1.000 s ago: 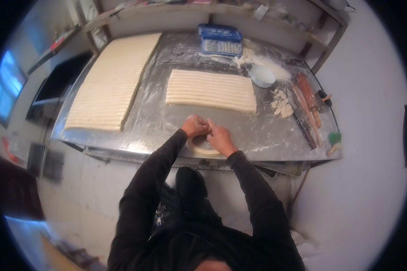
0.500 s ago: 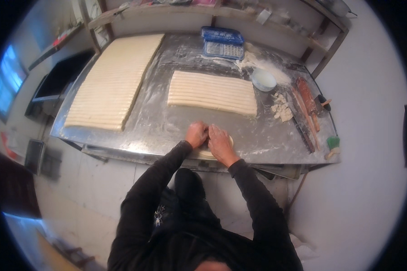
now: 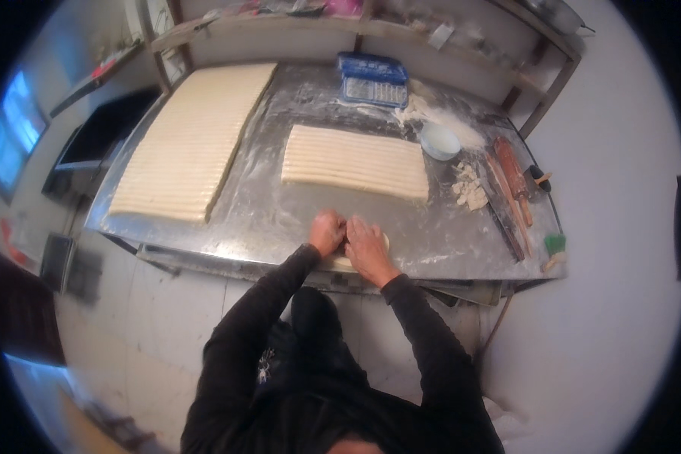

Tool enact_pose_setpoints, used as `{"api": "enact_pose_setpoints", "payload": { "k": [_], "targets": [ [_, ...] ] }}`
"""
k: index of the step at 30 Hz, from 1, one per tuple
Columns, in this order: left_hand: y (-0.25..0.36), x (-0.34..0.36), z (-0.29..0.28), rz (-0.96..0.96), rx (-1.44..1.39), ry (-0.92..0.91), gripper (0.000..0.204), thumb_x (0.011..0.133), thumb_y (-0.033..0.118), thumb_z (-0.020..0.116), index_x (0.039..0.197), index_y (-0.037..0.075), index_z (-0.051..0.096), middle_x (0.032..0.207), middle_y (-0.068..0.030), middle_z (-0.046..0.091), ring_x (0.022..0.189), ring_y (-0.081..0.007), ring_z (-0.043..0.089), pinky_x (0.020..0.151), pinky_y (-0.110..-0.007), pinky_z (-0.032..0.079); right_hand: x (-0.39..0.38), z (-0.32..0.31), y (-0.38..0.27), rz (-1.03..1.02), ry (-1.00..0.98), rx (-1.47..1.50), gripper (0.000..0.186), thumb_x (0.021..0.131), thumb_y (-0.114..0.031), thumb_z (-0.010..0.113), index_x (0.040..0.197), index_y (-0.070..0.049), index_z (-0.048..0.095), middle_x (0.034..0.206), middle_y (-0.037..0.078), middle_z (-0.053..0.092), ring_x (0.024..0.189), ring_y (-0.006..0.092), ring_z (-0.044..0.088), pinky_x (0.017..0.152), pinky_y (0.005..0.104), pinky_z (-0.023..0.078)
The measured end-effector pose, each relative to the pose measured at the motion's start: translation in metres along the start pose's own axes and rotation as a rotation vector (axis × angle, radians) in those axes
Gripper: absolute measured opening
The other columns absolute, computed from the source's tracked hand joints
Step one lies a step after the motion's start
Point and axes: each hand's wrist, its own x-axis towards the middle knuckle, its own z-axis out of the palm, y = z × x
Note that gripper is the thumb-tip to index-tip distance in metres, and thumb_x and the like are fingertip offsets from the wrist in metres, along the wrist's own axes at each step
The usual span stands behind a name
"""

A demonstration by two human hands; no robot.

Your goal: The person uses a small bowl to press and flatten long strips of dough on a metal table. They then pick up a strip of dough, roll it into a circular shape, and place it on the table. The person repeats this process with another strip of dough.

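Note:
Close to the table's front edge, a pale piece of dough lies mostly hidden beneath my hands. My left hand is closed at its left side, fingertips pinched in toward the middle. From the right, my right hand curls over the dough, its fingertips meeting those of the left. Just beyond them lies a block of ridged dough strips, set side by side. A much larger sheet of the same strips covers the table's left part.
On the floured metal table stand a blue-lidded scale and a pale bowl. Dough scraps, a rolling pin, a thin stick, a long dark blade and a green brush lie right. A shelf runs behind.
The view has tilted slightly. Both hands remain together over the dough at the front edge, with only small finger movements; the other things keep their places.

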Motion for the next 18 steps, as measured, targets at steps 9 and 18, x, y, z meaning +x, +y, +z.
{"api": "enact_pose_setpoints", "payload": {
  "k": [9,18],
  "targets": [
    [0.017,0.019,-0.026,-0.134,-0.138,-0.378,0.020,0.079,0.024,0.074,0.092,0.009,0.078,0.090,-0.0203,0.069,0.087,-0.0387,0.067,0.079,-0.046,0.053,0.006,-0.002,0.037,0.128,0.148,0.307,0.048,0.089,-0.023,0.066,0.130,0.000,0.060,0.128,0.022,0.063,0.118,0.0385,0.060,0.099,0.0481,0.048],
    [0.008,0.018,-0.014,-0.100,-0.088,-0.216,0.019,0.077,0.028,0.073,0.087,0.012,0.078,0.083,-0.0191,0.069,0.080,-0.0397,0.067,0.073,-0.050,0.052,0.015,-0.001,0.015,0.206,0.082,0.253,0.060,0.078,-0.015,0.071,0.135,-0.001,0.058,0.122,0.021,0.066,0.111,0.0388,0.062,0.094,0.0476,0.050]
  ]
}}
